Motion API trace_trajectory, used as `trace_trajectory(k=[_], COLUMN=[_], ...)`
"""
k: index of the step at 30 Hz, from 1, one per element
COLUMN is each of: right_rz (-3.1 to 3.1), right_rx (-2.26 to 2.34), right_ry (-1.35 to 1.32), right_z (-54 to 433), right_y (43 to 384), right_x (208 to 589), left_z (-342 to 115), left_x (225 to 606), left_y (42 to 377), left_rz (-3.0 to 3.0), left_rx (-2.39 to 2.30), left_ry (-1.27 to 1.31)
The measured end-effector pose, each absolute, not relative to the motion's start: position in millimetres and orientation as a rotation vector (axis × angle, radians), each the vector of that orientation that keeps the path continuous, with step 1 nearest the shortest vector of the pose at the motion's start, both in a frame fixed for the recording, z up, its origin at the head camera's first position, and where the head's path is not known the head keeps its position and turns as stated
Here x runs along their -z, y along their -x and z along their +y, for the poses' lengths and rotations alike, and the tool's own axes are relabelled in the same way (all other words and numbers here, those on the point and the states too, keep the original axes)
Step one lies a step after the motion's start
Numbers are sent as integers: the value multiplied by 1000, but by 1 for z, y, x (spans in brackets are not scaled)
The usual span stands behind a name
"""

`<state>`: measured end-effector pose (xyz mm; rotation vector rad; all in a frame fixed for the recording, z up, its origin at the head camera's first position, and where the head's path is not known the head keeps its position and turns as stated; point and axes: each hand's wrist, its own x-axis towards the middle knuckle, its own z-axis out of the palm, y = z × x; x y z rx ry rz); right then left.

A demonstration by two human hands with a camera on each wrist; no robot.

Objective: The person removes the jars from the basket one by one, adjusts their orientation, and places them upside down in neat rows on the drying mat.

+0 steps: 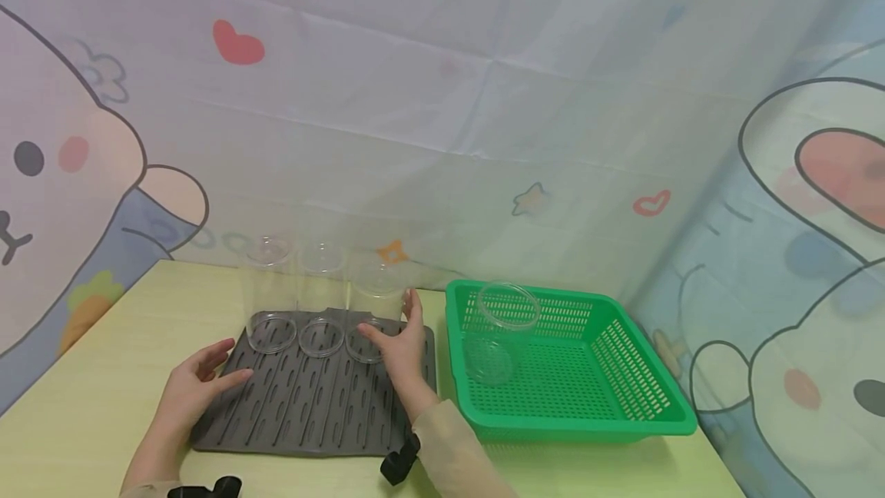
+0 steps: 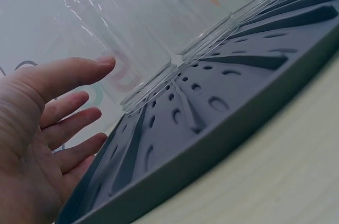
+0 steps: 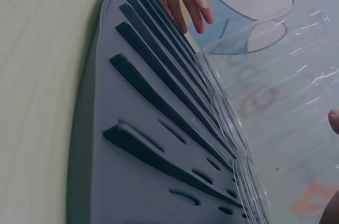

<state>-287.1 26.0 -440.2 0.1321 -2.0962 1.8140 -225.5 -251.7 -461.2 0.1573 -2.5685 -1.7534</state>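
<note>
Three clear plastic cups stand in a row on a grey ridged mat point(image 1: 304, 413), with rimmed ends down: a left cup point(image 1: 270, 290), a middle cup point(image 1: 322, 294) and a right cup point(image 1: 362, 302). My right hand point(image 1: 404, 348) holds the right cup, thumb at its front and fingers along its right side. In the right wrist view only parts of the thumb point(image 3: 333, 121) and fingers point(image 3: 331, 208) show at the edge. My left hand point(image 1: 190, 390) is beside the mat's left edge, fingers apart and holding nothing. The left wrist view shows its thumb point(image 2: 79, 73) near the left cup.
A green slotted basket point(image 1: 574, 425) stands to the right of the mat, with another clear cup point(image 1: 508, 325) inside at its left end. The pale yellow table point(image 1: 90, 398) ends at a printed cloth backdrop point(image 1: 415, 98).
</note>
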Motion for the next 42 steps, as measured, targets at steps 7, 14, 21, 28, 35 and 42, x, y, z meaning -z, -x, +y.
trace_trajectory(k=[7, 14, 21, 28, 35, 42], right_rz=[-2075, -2000, -1957, -1896, -1826, -1766], right_rx=[-1824, -1873, -1863, -1880, -1909, -1864], right_ry=[-146, -211, -257, -319, -383, -435], right_z=[28, 29, 29, 33, 41, 55], right_y=[282, 274, 266, 256, 242, 233], right_x=[434, 423, 410, 391, 363, 340], left_z=[-251, -250, -252, -253, -251, -252], left_x=[462, 461, 463, 464, 465, 463], left_y=[226, 226, 227, 226, 227, 228], left_rz=[-2570, -2579, -2599, -2610, -2606, -2600], left_rx=[1742, 1743, 1743, 1725, 1731, 1728], left_ry=[-134, -155, -186, -170, -169, -159])
